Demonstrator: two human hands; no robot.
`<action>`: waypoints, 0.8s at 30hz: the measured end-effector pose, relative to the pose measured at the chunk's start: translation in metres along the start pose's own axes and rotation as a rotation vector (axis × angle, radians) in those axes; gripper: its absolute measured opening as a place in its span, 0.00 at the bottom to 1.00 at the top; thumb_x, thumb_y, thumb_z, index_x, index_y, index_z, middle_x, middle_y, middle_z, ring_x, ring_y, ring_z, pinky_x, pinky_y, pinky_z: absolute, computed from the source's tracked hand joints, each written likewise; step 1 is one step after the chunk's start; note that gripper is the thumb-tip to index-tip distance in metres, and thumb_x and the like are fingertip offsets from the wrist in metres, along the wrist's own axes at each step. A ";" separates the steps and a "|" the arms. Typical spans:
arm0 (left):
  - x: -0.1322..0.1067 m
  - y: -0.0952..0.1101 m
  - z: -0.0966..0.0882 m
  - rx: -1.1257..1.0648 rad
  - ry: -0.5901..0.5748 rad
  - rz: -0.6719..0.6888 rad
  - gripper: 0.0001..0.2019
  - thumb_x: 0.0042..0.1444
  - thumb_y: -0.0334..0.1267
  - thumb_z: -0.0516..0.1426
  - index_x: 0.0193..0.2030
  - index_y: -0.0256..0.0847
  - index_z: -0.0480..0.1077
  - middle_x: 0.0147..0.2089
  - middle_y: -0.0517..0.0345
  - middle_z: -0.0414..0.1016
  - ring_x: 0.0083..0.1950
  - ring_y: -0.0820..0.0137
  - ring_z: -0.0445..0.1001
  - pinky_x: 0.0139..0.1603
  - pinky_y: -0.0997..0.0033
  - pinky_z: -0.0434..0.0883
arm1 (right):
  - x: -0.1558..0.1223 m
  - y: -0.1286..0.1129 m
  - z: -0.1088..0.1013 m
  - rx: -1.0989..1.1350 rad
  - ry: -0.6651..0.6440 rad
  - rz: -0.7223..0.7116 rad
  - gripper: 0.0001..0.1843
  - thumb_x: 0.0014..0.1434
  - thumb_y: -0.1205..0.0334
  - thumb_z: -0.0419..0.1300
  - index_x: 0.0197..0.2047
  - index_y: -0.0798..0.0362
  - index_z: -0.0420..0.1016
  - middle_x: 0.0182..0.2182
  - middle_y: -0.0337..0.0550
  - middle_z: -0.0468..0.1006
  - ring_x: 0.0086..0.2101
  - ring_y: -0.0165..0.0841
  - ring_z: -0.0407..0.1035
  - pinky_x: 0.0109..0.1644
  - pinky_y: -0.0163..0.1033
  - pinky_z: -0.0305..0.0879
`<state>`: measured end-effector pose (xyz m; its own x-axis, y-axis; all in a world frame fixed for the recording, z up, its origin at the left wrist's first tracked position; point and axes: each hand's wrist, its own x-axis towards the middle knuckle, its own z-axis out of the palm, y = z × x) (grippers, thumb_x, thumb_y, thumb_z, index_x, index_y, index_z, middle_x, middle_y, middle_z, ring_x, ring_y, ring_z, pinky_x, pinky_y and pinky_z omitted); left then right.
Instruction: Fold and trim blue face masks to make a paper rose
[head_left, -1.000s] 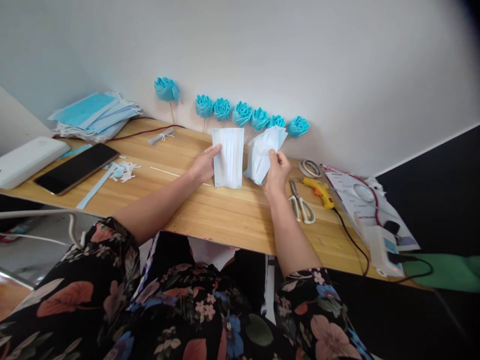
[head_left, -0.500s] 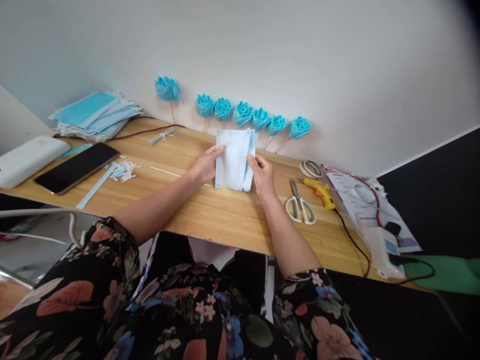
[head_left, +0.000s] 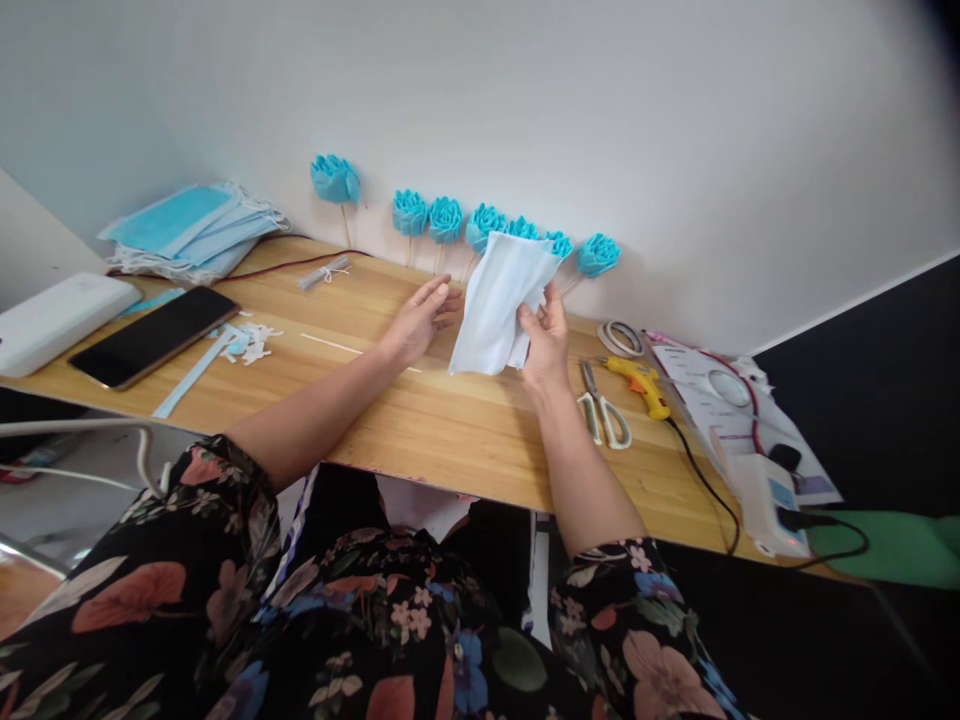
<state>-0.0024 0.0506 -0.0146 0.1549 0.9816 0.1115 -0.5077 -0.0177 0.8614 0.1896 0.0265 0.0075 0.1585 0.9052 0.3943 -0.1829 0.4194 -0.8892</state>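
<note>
A pale face mask without visible ear loops (head_left: 499, 300) hangs tilted above the desk, pinched along its right edge by my right hand (head_left: 546, 335). My left hand (head_left: 424, 318) is just left of it, apart from the sheet, with fingers spread and nothing in them. Behind the mask, several blue flowers on thin sticks (head_left: 445, 220) lean along the wall, and the mask partly covers some of them. One more blue flower (head_left: 334, 180) stands further left. White-handled scissors (head_left: 604, 408) lie right of my right forearm.
On the right are a yellow glue gun (head_left: 639, 385), a tape roll (head_left: 621, 338) and a power adapter (head_left: 772, 505) with cords. To the left lie a phone (head_left: 154, 335), a white box-like device (head_left: 64, 318), a stack of masks (head_left: 191, 225) and cut scraps (head_left: 251, 342).
My left hand has let go of the mask's left edge and opened. My right hand has tilted the mask and moved it slightly right and up.
</note>
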 end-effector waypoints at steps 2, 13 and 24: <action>-0.001 0.001 0.001 -0.003 -0.018 -0.006 0.31 0.54 0.58 0.63 0.60 0.45 0.67 0.59 0.49 0.74 0.60 0.59 0.72 0.57 0.60 0.69 | 0.002 0.000 -0.001 0.012 0.003 -0.020 0.35 0.48 0.46 0.71 0.58 0.42 0.71 0.52 0.39 0.79 0.55 0.38 0.72 0.61 0.47 0.67; -0.006 -0.002 0.006 0.178 -0.144 0.107 0.33 0.41 0.51 0.71 0.54 0.40 0.72 0.58 0.50 0.76 0.60 0.58 0.72 0.60 0.61 0.69 | -0.001 0.021 -0.003 0.012 -0.003 0.140 0.23 0.43 0.48 0.73 0.41 0.48 0.78 0.42 0.39 0.84 0.47 0.37 0.75 0.60 0.45 0.67; -0.008 0.003 0.012 0.487 -0.007 0.327 0.12 0.52 0.44 0.65 0.38 0.39 0.75 0.42 0.56 0.79 0.49 0.62 0.74 0.56 0.63 0.69 | -0.005 0.011 0.002 -0.092 -0.081 0.151 0.22 0.46 0.46 0.70 0.42 0.49 0.77 0.40 0.40 0.82 0.44 0.36 0.73 0.54 0.43 0.67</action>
<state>0.0047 0.0404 -0.0074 0.0619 0.9093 0.4116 -0.0825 -0.4063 0.9100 0.1851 0.0265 -0.0043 0.0569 0.9614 0.2691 -0.1088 0.2740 -0.9556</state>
